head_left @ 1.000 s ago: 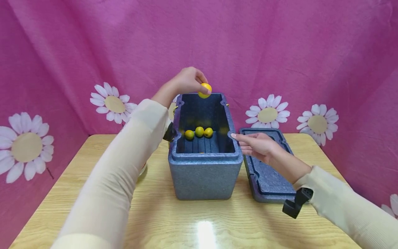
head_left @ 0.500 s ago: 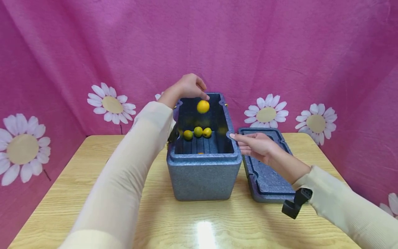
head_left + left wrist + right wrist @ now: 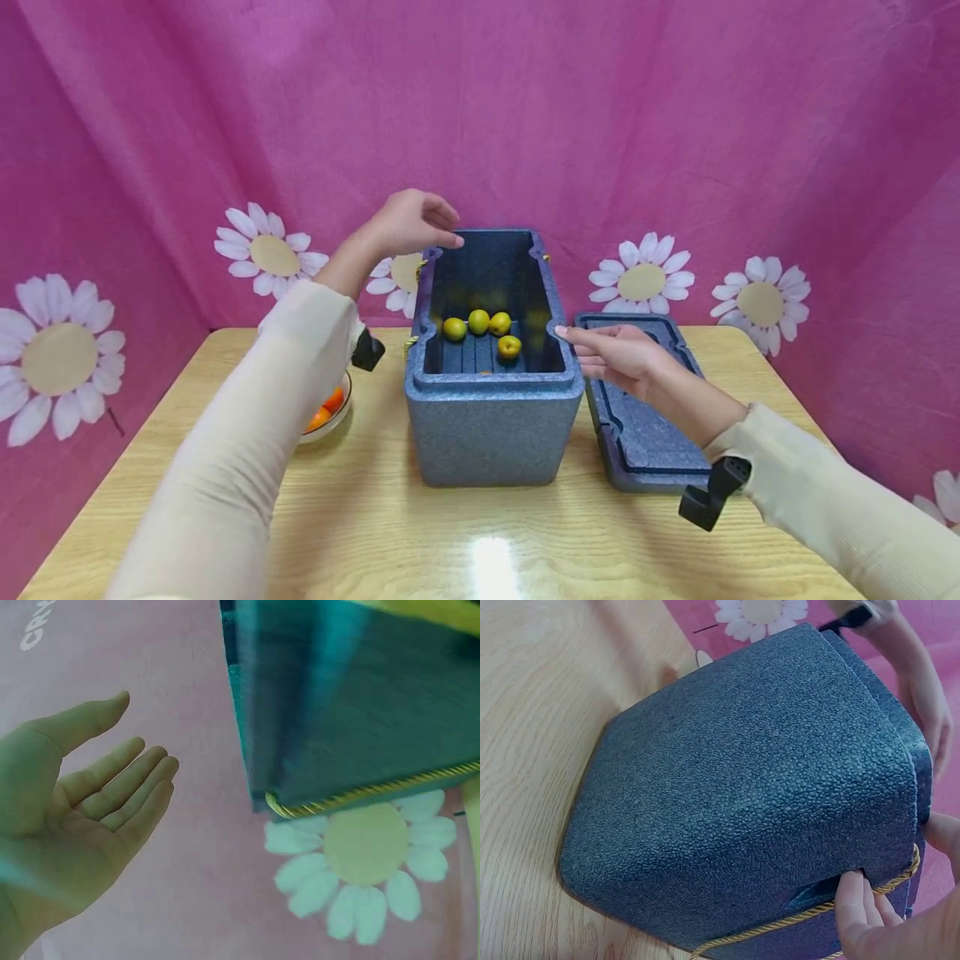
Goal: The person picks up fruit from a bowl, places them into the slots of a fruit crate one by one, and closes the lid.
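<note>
My left hand (image 3: 415, 223) hovers above the far left rim of a grey foam box (image 3: 495, 437). In the left wrist view its palm faces up with nothing in it, thumb and fingers (image 3: 135, 802) apart. Several yellow-green round fruits (image 3: 478, 322) lie on the ribbed floor of the box; one of them (image 3: 509, 347) sits nearer the front. A sliver of orange shows just behind the front wall. My right hand (image 3: 618, 354) grips the right side wall, thumb on the rim notch and fingertips (image 3: 851, 889) at the slot by the yellow rope (image 3: 780, 926).
The box's grey lid (image 3: 656, 417) lies on the wooden table (image 3: 390, 542) at the right. At the left, a bowl (image 3: 341, 412) with orange-red fruits (image 3: 324, 410) is partly hidden behind my left sleeve. A pink curtain (image 3: 495, 108) with white daisies hangs behind.
My left hand let go of a yellow fruit, which fell into the box and now lies inside. That hand then moved left, uncovering the bowl. My right hand stayed on the box wall.
</note>
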`<move>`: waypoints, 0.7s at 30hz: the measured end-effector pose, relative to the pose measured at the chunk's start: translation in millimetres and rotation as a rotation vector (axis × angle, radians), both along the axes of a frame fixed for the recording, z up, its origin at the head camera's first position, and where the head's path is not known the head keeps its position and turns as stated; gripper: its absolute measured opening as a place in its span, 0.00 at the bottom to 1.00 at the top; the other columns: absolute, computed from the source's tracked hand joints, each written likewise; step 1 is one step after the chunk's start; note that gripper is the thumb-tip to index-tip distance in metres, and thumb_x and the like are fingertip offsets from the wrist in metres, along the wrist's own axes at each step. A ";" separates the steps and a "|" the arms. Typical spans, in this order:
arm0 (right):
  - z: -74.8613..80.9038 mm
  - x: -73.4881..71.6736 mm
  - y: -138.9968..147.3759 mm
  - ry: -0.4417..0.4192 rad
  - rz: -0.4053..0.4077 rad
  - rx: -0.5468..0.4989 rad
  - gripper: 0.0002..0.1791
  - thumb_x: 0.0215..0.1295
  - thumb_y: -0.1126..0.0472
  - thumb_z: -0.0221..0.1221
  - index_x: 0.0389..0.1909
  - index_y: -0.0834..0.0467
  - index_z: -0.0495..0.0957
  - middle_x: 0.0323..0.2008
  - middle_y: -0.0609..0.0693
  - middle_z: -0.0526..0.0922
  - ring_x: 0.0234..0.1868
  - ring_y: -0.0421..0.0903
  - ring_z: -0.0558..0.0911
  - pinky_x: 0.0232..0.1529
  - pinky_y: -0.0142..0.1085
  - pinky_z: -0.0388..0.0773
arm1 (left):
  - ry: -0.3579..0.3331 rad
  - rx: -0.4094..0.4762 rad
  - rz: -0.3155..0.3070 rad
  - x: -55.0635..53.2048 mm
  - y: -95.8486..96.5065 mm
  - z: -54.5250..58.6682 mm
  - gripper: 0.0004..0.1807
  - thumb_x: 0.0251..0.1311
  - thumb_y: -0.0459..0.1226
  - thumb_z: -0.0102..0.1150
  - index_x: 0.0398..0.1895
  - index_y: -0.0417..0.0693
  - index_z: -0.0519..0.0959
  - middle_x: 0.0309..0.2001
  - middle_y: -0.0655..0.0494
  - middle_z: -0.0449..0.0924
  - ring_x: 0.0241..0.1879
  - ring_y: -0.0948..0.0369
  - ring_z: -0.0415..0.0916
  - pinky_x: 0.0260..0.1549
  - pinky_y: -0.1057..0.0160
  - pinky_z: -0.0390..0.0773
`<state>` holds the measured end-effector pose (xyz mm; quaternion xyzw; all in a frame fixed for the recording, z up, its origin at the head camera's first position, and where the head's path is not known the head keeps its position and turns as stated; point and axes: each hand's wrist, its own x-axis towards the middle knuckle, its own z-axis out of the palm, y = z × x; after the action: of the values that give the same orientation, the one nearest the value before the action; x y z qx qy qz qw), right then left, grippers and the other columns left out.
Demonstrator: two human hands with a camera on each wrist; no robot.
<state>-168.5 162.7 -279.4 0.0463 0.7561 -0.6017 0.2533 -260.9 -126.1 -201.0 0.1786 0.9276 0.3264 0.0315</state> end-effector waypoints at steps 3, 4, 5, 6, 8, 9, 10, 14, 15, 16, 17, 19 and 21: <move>-0.3 -0.4 -0.2 0.006 0.004 0.003 0.46 0.69 0.48 0.53 0.74 0.69 0.41 0.74 0.66 0.53 0.75 0.55 0.59 0.72 0.42 0.61 | 0.031 0.058 0.020 11.6 -17.8 -15.5 0.23 0.59 0.39 0.63 0.56 0.37 0.75 0.56 0.41 0.79 0.56 0.50 0.77 0.58 0.53 0.75; -0.3 -0.7 -0.3 0.007 0.002 0.001 0.46 0.69 0.48 0.53 0.74 0.69 0.41 0.74 0.66 0.53 0.74 0.55 0.59 0.72 0.42 0.61 | 0.046 0.071 0.028 15.1 -23.7 -21.7 0.22 0.58 0.38 0.63 0.54 0.36 0.76 0.54 0.40 0.80 0.54 0.49 0.78 0.58 0.52 0.76; -0.1 -0.9 -0.5 0.008 0.000 0.003 0.46 0.69 0.48 0.53 0.74 0.69 0.41 0.74 0.66 0.53 0.74 0.55 0.59 0.72 0.42 0.61 | 0.056 0.080 0.033 18.6 -30.0 -28.0 0.22 0.58 0.38 0.63 0.53 0.35 0.76 0.53 0.38 0.80 0.54 0.48 0.78 0.57 0.52 0.76; 0.2 -1.2 -0.6 0.010 -0.002 0.004 0.45 0.69 0.48 0.53 0.74 0.69 0.42 0.74 0.66 0.54 0.74 0.54 0.60 0.72 0.42 0.61 | 0.068 0.084 0.037 21.6 -36.5 -34.8 0.21 0.58 0.37 0.63 0.53 0.35 0.76 0.52 0.38 0.80 0.53 0.47 0.79 0.56 0.51 0.76; 0.6 -1.8 -0.8 0.011 -0.009 0.002 0.45 0.68 0.48 0.53 0.73 0.69 0.43 0.73 0.65 0.54 0.74 0.54 0.60 0.71 0.42 0.62 | 0.078 0.089 0.048 27.3 -49.6 -48.1 0.20 0.58 0.36 0.63 0.51 0.34 0.77 0.51 0.36 0.81 0.52 0.46 0.79 0.55 0.51 0.77; 0.7 -2.3 -0.8 0.012 -0.011 0.001 0.45 0.69 0.49 0.54 0.73 0.69 0.43 0.73 0.66 0.55 0.74 0.54 0.61 0.71 0.42 0.62 | 0.084 0.088 0.053 29.9 -56.2 -54.8 0.19 0.58 0.36 0.63 0.50 0.34 0.77 0.50 0.36 0.81 0.51 0.46 0.80 0.55 0.50 0.77; 0.7 -2.3 -0.8 0.012 -0.013 0.002 0.45 0.69 0.48 0.54 0.73 0.69 0.43 0.73 0.66 0.55 0.74 0.54 0.61 0.71 0.42 0.62 | 0.077 0.088 0.060 33.0 -63.2 -61.4 0.19 0.58 0.36 0.62 0.50 0.34 0.77 0.50 0.35 0.81 0.51 0.45 0.80 0.55 0.50 0.77; 0.3 -2.5 -0.7 0.007 -0.013 0.007 0.45 0.69 0.48 0.53 0.74 0.69 0.42 0.73 0.66 0.54 0.74 0.54 0.60 0.72 0.43 0.61 | 0.037 0.086 0.106 47.2 -88.4 -84.4 0.19 0.60 0.37 0.61 0.51 0.34 0.77 0.50 0.35 0.81 0.51 0.46 0.80 0.54 0.50 0.78; 0.2 -2.6 -0.7 0.005 -0.011 0.009 0.46 0.69 0.48 0.53 0.74 0.69 0.41 0.74 0.66 0.54 0.74 0.54 0.60 0.72 0.43 0.61 | 0.026 0.087 0.116 51.1 -94.2 -89.1 0.19 0.61 0.37 0.61 0.52 0.34 0.77 0.50 0.35 0.81 0.50 0.46 0.80 0.54 0.50 0.78; 0.2 -2.6 -0.7 0.002 -0.010 0.010 0.46 0.69 0.48 0.53 0.74 0.69 0.41 0.74 0.66 0.53 0.74 0.55 0.59 0.72 0.43 0.61 | 0.015 0.085 0.128 55.1 -99.5 -93.4 0.19 0.61 0.37 0.61 0.52 0.34 0.77 0.50 0.36 0.81 0.50 0.46 0.80 0.53 0.50 0.78; 0.2 -2.6 -0.6 -0.001 -0.009 0.014 0.46 0.69 0.48 0.53 0.74 0.69 0.41 0.74 0.66 0.53 0.74 0.55 0.59 0.72 0.43 0.61 | 0.007 0.079 0.138 58.7 -104.5 -97.2 0.19 0.61 0.38 0.61 0.52 0.35 0.77 0.50 0.36 0.81 0.50 0.46 0.80 0.53 0.50 0.79; 0.9 -2.7 -0.9 -0.006 -0.011 0.019 0.46 0.68 0.47 0.54 0.74 0.68 0.41 0.74 0.65 0.54 0.74 0.54 0.60 0.72 0.43 0.61 | 0.001 0.065 0.153 64.9 -113.8 -104.0 0.20 0.61 0.39 0.61 0.52 0.35 0.77 0.49 0.37 0.82 0.49 0.47 0.80 0.52 0.51 0.79; 1.7 -3.2 -1.4 -0.008 -0.008 0.028 0.47 0.68 0.46 0.54 0.74 0.67 0.42 0.74 0.65 0.54 0.74 0.54 0.61 0.72 0.43 0.61 | -0.005 0.052 0.161 70.0 -121.4 -109.6 0.20 0.61 0.39 0.61 0.52 0.36 0.77 0.48 0.38 0.82 0.48 0.47 0.80 0.51 0.51 0.79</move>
<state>-171.7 161.4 -277.7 0.0554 0.7631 -0.5921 0.2531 -190.9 -247.6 -310.6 0.1035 0.9301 0.3525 0.0030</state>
